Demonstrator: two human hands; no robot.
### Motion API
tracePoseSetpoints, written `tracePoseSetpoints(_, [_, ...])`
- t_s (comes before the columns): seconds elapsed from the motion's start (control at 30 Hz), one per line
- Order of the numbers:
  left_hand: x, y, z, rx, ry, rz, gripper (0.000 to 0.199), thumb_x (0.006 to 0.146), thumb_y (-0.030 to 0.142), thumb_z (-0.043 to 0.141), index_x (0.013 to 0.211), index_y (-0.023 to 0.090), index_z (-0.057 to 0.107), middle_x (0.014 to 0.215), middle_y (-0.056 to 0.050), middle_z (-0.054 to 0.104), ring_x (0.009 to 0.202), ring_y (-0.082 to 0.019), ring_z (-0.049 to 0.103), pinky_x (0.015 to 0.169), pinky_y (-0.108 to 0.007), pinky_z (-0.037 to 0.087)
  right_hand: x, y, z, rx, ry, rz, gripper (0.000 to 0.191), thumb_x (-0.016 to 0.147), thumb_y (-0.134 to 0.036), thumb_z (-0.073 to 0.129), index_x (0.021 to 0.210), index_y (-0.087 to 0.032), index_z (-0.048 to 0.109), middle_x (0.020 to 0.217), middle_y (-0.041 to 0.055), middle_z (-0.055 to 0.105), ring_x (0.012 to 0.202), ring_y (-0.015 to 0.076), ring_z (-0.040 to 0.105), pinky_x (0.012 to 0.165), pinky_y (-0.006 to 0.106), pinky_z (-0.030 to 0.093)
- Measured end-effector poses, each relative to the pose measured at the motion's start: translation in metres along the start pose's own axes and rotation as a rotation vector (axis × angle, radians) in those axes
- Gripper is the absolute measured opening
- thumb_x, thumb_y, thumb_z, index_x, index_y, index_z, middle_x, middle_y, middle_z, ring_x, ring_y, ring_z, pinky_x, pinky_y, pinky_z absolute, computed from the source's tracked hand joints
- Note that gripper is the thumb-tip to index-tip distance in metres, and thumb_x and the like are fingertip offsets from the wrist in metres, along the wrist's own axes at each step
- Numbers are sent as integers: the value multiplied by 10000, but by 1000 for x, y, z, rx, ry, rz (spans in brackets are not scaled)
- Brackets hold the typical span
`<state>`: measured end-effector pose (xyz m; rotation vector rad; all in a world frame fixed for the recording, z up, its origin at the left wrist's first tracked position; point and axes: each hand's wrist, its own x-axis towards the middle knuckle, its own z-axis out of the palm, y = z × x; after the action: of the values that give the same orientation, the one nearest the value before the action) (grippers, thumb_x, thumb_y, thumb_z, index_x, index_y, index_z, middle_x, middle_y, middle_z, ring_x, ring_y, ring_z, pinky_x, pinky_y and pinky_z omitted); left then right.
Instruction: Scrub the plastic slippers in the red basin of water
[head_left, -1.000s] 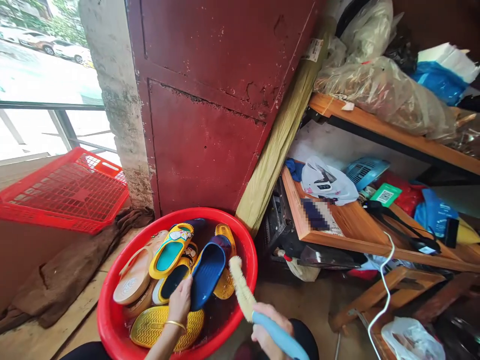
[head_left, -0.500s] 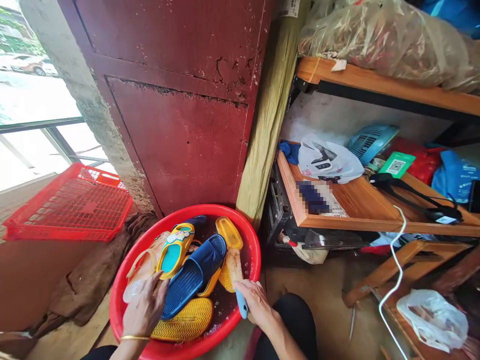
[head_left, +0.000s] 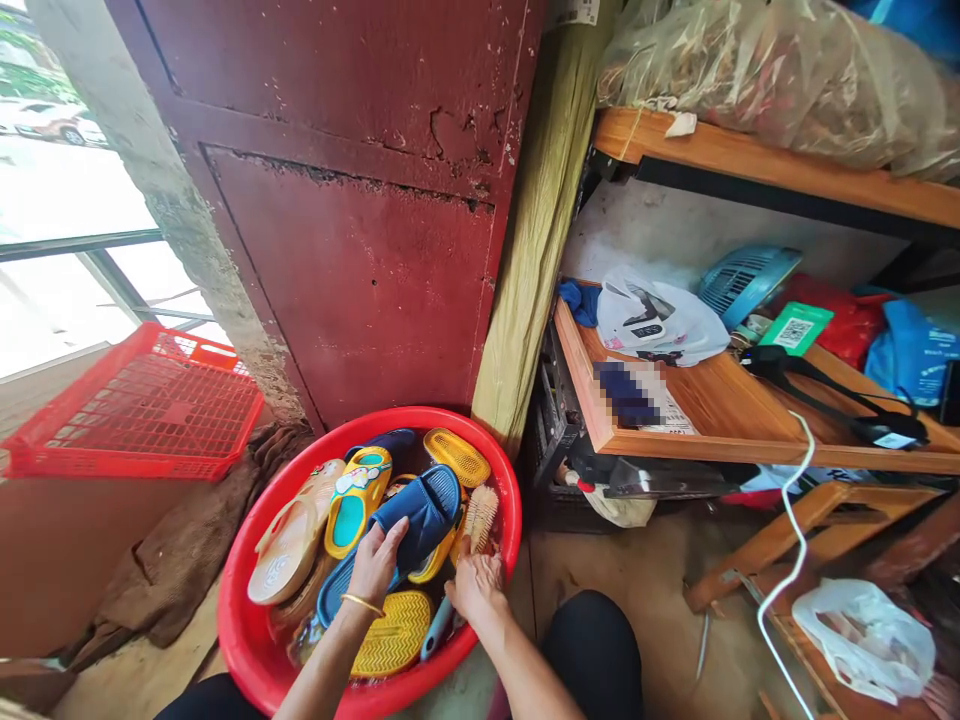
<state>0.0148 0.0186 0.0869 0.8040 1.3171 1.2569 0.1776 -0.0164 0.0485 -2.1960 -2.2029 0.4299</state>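
A red tub (head_left: 513,505) of dark water holds a heap of slippers. My left hand (head_left: 375,565) is closed on the side of a navy slide slipper (head_left: 429,500), thumb near its strap. My right hand (head_left: 478,582) grips a scrub brush (head_left: 481,512); pale bristles show above the fist and a blue handle end below it. A yellow clog with a teal insole (head_left: 360,495) lies to the left, beside a beige slipper (head_left: 281,560). One yellow slipper (head_left: 394,632) rests sole up near me, and another yellow slipper (head_left: 457,457) lies at the far rim.
Behind the tub stands a maroon door (head_left: 360,280). A red plastic crate (head_left: 150,410) is at the left. On the right are a wooden shelf (head_left: 697,390) with bags, a blue fan (head_left: 750,285) and a hanging white cable (head_left: 791,530).
My left hand has moved right from the yellow clog to the navy slipper. My right hand has shifted up and left along the brush, whose handle now points down and left.
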Motion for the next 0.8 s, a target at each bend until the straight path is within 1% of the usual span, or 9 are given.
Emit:
tracePoseSetpoints(0.1, [-12,-10,-10,-98,-12,-13,442,662,485,821,970,183,726,942,-92,800,1118,-319,696,1002,-431,541,6,-1,4,7,-17,57,723,844,-131,613,1533,-51,408,1084,249,748,1032,340,724,954,465,484])
tracePoseSetpoints(0.2, [-17,-27,-10,-140,23,-112,443,632,435,856,965,170,732,932,-95,806,1093,-330,711,990,-439,551,14,2,5,59,-6,89,687,848,-78,561,1520,-64,423,1084,243,747,1049,323,726,922,435,509])
tracePoseSetpoints(0.33, [-13,-42,-4,-246,75,-281,370,727,330,811,1051,183,710,927,-91,809,1003,-287,751,933,-431,583,23,4,4,88,12,111,659,822,-99,604,1469,-95,482,1139,247,731,1090,331,713,898,430,528])
tracePoseSetpoints(0.43, [-11,-42,-6,-302,42,-363,361,787,275,768,1126,176,694,931,-110,809,926,-280,773,872,-435,609,27,4,5,117,51,123,658,821,-92,585,1470,-106,482,1214,255,703,1150,337,688,929,443,527])
tracePoseSetpoints(0.53, [-11,-41,-10,-357,1,-408,343,831,267,721,1149,140,701,948,-138,808,891,-283,780,864,-431,616,29,7,1,146,111,145,682,842,-46,475,1521,-62,408,1326,279,637,1238,332,638,973,444,522])
tracePoseSetpoints(0.63, [-10,-40,-12,-405,-15,-444,382,874,347,676,1186,128,702,981,-151,806,902,-286,779,876,-433,613,29,12,-6,168,193,159,718,893,-67,380,1599,-69,247,1438,264,555,1313,302,582,1034,436,501])
tracePoseSetpoints(0.7, [-7,-39,-12,-429,-27,-491,442,894,435,643,1220,141,697,1015,-156,802,925,-288,776,882,-438,609,22,15,-8,218,299,70,714,921,-98,359,1618,-102,206,1503,222,506,1368,275,529,1089,416,465])
tracePoseSetpoints(0.77, [-1,-37,-12,-440,-28,-532,512,905,523,601,1252,156,690,1049,-161,796,960,-292,769,889,-443,603,9,17,-3,268,384,-122,685,937,-118,360,1613,-134,252,1532,179,488,1392,265,499,1114,401,448])
tracePoseSetpoints(0.8, [1,-36,-13,-434,-17,-540,544,903,556,589,1266,162,685,1062,-165,792,978,-295,765,893,-448,599,1,16,2,276,391,-224,672,939,-120,364,1606,-154,288,1513,165,514,1371,269,522,1102,402,462])
